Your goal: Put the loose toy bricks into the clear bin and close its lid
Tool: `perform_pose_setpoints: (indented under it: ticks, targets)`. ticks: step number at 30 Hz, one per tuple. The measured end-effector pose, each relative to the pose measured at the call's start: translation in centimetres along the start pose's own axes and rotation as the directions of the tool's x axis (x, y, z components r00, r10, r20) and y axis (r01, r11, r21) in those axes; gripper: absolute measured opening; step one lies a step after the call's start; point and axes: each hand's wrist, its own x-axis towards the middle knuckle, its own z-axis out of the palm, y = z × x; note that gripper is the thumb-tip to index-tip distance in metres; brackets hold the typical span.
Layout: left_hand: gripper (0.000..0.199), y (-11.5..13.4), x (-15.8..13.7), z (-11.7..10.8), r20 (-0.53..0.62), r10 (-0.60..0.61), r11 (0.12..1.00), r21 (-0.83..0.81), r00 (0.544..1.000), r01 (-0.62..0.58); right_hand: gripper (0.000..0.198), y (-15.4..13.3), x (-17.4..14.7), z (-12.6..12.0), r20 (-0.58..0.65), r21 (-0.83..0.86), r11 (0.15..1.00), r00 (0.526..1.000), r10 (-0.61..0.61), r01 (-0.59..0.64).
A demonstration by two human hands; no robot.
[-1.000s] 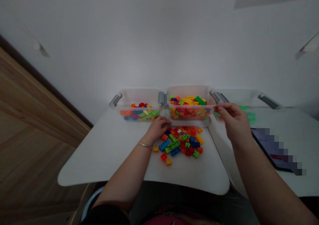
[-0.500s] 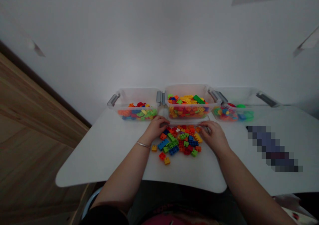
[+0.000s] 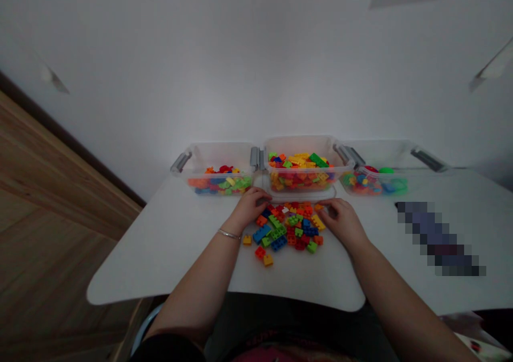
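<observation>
A loose pile of colourful toy building bricks [image 3: 278, 231] lies on the white table, with blue, green, red, orange and yellow pieces. My left hand [image 3: 251, 207] rests at the pile's back left corner, its fingers stretched out towards the clear lid-like rim [image 3: 300, 197]; the fingertips are partly hidden. At the back right, my right hand [image 3: 340, 216] has fingers extended and thumb apart beside an orange brick [image 3: 318, 207]. I cannot tell whether it touches that brick. Neither hand visibly holds a brick.
Behind the pile stands a clear bin [image 3: 302, 178] full of bricks. Another clear bin [image 3: 220, 183] with bricks is on its left, and a third bin [image 3: 377, 183] with mixed plastic pieces on its right. A pixelated dark object [image 3: 438, 239] lies on the table [image 3: 160, 260] at right.
My right hand has shifted slightly towards me, away from the rim behind the pile. My left hand stays nearly in place. The view has moved a little; the bricks look unchanged.
</observation>
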Motion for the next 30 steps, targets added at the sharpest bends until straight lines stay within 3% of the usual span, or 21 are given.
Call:
perform_pose_setpoints:
  ticks: [15, 19, 23, 30]
  targets:
    - [0.019, 0.2, 0.0, -0.1, -0.011, 0.014, 1.000, -0.006, 1.000, -0.014, 0.026, -0.5, -0.1, -0.1, -0.026, 0.069, 0.998, 1.000, -0.005, 0.007]
    - [0.018, 0.3, 0.0, -0.2, -0.014, 0.009, 1.000, -0.005, 1.000, -0.009, 0.028, -1.7, 0.0, -0.7, -0.166, 0.093, 0.993, 0.984, -0.057, 0.074]
    - [0.018, 0.2, 0.0, -0.1, -0.017, 0.016, 1.000, -0.009, 1.000, -0.016, 0.029, -3.5, 0.5, -1.7, -0.352, 0.100, 0.990, 0.934, -0.058, 0.099]
    - [0.018, 0.1, 0.0, -0.1, -0.025, 0.018, 1.000, -0.017, 1.000, -0.019, 0.036, -5.7, 3.6, -2.9, -0.511, 0.299, 0.951, 0.854, 0.097, 0.071]
